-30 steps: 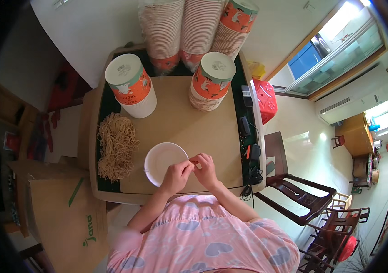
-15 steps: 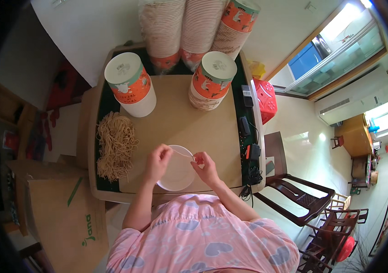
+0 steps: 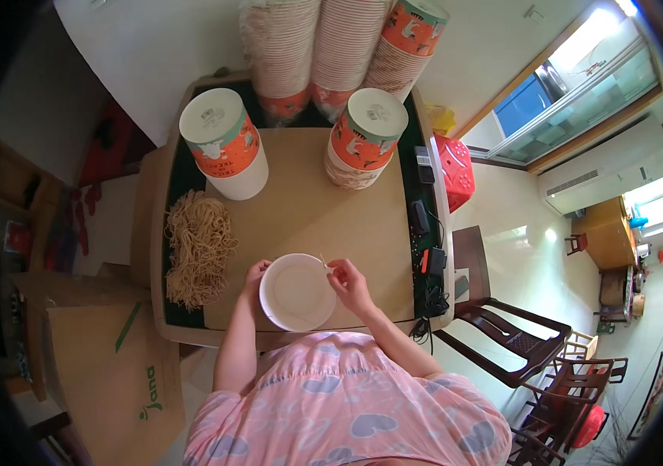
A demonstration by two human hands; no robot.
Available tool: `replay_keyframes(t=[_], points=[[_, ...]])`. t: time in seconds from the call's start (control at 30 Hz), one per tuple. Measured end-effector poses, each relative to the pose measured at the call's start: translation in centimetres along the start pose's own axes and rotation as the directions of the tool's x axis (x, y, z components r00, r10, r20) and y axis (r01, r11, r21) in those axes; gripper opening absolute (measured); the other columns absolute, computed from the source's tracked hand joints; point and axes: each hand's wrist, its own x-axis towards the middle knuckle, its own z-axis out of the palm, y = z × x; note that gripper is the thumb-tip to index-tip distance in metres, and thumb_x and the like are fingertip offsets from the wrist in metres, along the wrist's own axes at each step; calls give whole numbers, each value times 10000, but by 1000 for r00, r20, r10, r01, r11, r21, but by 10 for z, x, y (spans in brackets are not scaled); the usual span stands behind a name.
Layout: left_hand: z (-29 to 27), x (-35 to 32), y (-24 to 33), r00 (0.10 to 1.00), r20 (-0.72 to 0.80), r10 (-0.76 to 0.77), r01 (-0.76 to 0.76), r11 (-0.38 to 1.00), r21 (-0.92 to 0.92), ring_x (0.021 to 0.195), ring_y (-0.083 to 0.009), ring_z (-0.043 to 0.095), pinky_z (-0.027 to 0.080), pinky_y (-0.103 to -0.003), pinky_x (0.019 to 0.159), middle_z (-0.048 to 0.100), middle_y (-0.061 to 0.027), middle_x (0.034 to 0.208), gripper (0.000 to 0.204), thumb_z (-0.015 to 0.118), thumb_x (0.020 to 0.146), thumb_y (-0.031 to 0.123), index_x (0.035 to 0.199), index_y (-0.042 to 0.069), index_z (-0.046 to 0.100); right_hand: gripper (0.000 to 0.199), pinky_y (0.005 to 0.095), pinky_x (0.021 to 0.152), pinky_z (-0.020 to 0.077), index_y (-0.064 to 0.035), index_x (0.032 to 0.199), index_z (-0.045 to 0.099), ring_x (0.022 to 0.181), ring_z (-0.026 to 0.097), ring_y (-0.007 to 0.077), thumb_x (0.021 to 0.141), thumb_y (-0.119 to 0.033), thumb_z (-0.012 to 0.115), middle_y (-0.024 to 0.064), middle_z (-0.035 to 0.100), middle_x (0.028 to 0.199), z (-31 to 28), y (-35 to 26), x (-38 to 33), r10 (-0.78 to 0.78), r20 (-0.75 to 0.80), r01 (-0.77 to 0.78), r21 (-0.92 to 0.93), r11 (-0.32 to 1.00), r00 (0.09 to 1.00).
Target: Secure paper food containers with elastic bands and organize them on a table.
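Observation:
A white paper tub (image 3: pixel 297 295) sits in front of me at the table's near edge, its mouth facing up. My left hand (image 3: pixel 255 281) is closed around the tub's left side, with the fingers partly hidden behind the wall. At the right rim, my right hand (image 3: pixel 349 283) pinches a thin light string (image 3: pixel 323 260), whose short end sticks up. A heap of tan strings (image 3: pixel 199 250) lies on the left of the table. Beyond it stands an upside-down stack of orange-printed tubs (image 3: pixel 224 147); a second such stack (image 3: pixel 364 147) is farther right.
Tall wrapped stacks of tubs (image 3: pixel 278 62) line the table's far edge. Chargers and black cables (image 3: pixel 429 260) lie along its right side. A cardboard box (image 3: pixel 106 365) stands at the left, a red plastic stool (image 3: pixel 453 172) and a dark wooden chair (image 3: pixel 514 338) at the right.
My left hand has gone from above the tub's far rim down to its left side and now grips it. The tub is tilted slightly differently. My right hand stays near the right rim.

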Motion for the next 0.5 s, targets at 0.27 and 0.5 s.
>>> replay_keyframes(t=[0.27, 0.5], points=[[28, -38, 49, 999, 17, -28, 24, 984, 177, 770, -88, 535, 433, -226, 652, 542, 20, 856, 344, 547, 861, 435, 986, 115, 546, 248, 205, 661, 394, -22, 994, 555, 736, 472, 50, 905, -253, 545, -27, 542, 787, -6, 34, 1, 164, 14, -164, 131, 978, 986], [59, -59, 78, 935, 244, 258, -344, 487, 803, 809, -188, 555, 461, -301, 719, 555, -76, 883, 392, 657, 782, 267, 1109, 75, 560, 291, 213, 732, 408, -31, 1015, 563, 802, 514, 71, 922, -300, 504, 0, 582, 853, -15, 42, 10, 199, 26, -201, 120, 972, 980]])
